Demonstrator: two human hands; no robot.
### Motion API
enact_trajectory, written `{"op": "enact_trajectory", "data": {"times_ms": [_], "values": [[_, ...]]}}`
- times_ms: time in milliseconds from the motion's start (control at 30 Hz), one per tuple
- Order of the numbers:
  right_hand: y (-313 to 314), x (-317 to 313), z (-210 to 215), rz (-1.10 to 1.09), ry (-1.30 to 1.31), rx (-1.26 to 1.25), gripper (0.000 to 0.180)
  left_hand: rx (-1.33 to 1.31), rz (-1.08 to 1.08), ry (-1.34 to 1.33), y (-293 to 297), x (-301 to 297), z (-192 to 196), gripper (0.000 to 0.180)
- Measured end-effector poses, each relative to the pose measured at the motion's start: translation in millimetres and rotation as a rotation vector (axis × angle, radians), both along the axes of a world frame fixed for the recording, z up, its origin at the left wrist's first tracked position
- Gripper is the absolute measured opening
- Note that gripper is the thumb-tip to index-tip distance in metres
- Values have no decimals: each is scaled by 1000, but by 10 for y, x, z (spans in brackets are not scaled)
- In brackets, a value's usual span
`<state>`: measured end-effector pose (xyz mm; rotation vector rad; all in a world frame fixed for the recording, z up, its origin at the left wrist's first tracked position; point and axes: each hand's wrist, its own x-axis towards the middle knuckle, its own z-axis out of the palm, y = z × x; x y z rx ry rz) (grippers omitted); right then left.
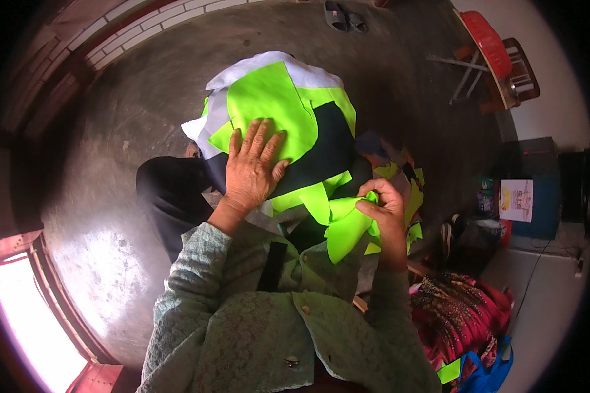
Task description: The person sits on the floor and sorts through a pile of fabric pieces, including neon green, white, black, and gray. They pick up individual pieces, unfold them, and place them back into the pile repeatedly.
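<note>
A: From the head camera, we have our left hand (pixel 255 164) spread flat, fingers released, pressing on the neon-green fabric panel (pixel 269 108) that tops the fabric stack (pixel 321 157) on our lap.

B: And our right hand (pixel 387 213) is clenched, pinching a loose neon-green fabric piece (pixel 347 226) at the stack's near right corner.

A: The piece hangs down from that pinch towards our pale green cardigan (pixel 242 327), its upper edge bunched against the fingers.

B: To handle it well, I'd judge we should keep the left palm firm so the stack doesn't slide, and draw the piece with a light, even pull rather than crumpling it.

A: Agreed. More green offcuts (pixel 410 200) lie just right of the stack, behind our right hand.

B: Beyond the stack, the dark concrete floor (pixel 144 98); far past it, a pair of sandals (pixel 345 17). A red stool (pixel 491 42) stands well off to the stack's upper right.
</note>
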<state>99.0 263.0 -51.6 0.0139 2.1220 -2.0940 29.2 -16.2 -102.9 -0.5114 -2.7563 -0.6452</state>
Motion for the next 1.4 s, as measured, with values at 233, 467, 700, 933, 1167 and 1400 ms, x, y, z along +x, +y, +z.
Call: {"op": "enact_trajectory", "data": {"times_ms": [233, 467, 700, 933, 1167, 1400], "values": [[-318, -848, 815, 197, 229, -775, 21, 14, -14, -23, -22, -9, -7, 54], [-417, -1995, 262, -347, 91, -645, 30, 47, -28, -39, -47, -9, -3, 56], [-456, -1811, -494, -305, -32, -345, 58, 68, -14, -40, -62, 4, -2, 54], [-431, -1716, -516, -298, 14, -342, 63, 66, -16, -38, -45, -3, 4, 54], [-402, -1739, -377, -108, -19, -483, 57, 44, -8, -46, -39, -9, 40, 53], [-390, -1824, -260, 0, 138, -163, 77, 55, -14, -31, -33, -1, 28, 53]]}}
